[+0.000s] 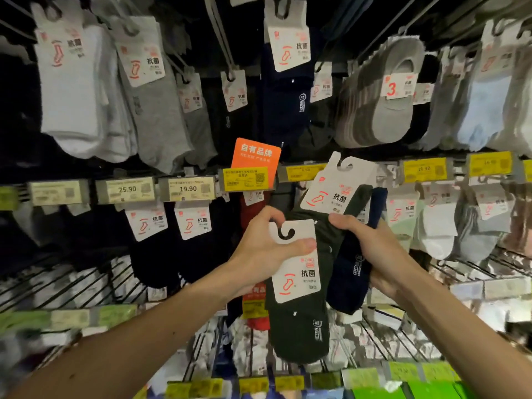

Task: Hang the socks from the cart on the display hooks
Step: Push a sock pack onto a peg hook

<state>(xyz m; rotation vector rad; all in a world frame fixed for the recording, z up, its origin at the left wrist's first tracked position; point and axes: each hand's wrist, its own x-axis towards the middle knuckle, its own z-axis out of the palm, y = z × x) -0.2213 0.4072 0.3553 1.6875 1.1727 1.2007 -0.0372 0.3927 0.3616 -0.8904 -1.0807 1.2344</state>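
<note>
My left hand (264,243) pinches the white hanger card (296,263) of a dark green sock pack (299,332), thumb across the card just under its hook cutout. The sock hangs down in front of the display. My right hand (371,249) grips a bundle of sock packs (349,272), navy and dark, with one white hook card (336,188) sticking up and tilted right. Both hands are held close together before the middle row of the rack. The cart is out of view.
Display hooks above carry white (72,90), grey (155,110), navy (285,105) and low-cut grey socks (383,99). A price strip with yellow tags (244,180) and an orange sign (256,155) runs across the middle. Wire hooks (388,335) and more socks fill the lower rows.
</note>
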